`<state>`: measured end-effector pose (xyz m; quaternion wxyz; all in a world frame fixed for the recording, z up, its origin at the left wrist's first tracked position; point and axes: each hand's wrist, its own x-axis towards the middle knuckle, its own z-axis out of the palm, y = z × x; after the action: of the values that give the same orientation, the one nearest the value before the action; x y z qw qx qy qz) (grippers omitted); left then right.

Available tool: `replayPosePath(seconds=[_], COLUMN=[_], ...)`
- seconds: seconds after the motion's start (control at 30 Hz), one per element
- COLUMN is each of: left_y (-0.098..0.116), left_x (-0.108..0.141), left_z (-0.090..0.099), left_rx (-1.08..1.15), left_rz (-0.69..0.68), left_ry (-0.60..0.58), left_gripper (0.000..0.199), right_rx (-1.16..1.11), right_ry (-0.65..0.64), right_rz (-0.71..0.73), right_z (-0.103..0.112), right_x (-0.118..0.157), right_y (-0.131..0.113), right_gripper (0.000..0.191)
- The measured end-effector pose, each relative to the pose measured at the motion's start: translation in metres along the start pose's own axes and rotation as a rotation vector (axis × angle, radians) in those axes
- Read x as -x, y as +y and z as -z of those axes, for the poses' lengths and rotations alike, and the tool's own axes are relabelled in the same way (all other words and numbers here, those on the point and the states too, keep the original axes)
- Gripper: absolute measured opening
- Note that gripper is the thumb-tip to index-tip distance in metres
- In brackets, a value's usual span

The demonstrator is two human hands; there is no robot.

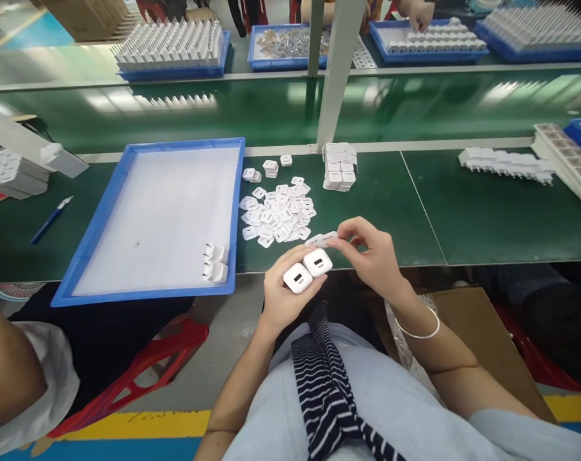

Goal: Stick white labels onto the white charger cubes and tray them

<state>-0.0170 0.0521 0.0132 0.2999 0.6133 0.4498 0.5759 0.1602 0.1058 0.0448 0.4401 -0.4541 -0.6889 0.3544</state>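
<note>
Side by side in my left hand (285,288) are two white USB chargers (297,278), their port ends facing up, each showing a dark slot and a smaller slit. My right hand (374,253) pinches a small white face plate (328,239) between thumb and fingertips, just beyond the chargers. A second white plate (313,241) touches or overlaps it near my left fingertips; which hand supports that one I cannot tell. Past my hands, a loose pile of similar white plates (278,214) lies on the green bench.
Left of the pile, a blue-rimmed tray (239,192) carries a few white plug parts (215,262). Stacked white chargers (340,166) stand by the post (336,83). A blue pen-like tool (50,221) lies at left. Another person's arm (12,371) is at lower left; a co-worker's hand (420,14) works across the bench.
</note>
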Motion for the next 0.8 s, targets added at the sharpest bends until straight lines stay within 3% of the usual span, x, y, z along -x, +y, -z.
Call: replayPosePath(seconds=[0.1,0.27,0.43,0.8], left_y=[0.009,0.022,0.027,0.03], left_x=[-0.001,-0.001,0.0,0.001], left_z=[0.003,0.003,0.001,0.002], left_rx=[-0.122,-0.244,-0.242,-0.194], left_rz=[-0.056,-0.14,-0.17,-0.176], left_ry=[0.001,-0.002,-0.02,-0.066], left_gripper=[0.04,0.044,0.047,0.046], right_rx=[-0.011,-0.309,-0.44,-0.534], right_ry=[-0.007,0.028,-0.079,-0.148], right_rz=[-0.052,-0.172,-0.182,-0.253], right_z=[0.011,0.014,0.006,0.008], right_x=[0.01,0.029,0.038,0.038], right_y=[-0.009,-0.028,-0.03,-0.035], right_gripper=[0.016,0.014,0.014,0.011])
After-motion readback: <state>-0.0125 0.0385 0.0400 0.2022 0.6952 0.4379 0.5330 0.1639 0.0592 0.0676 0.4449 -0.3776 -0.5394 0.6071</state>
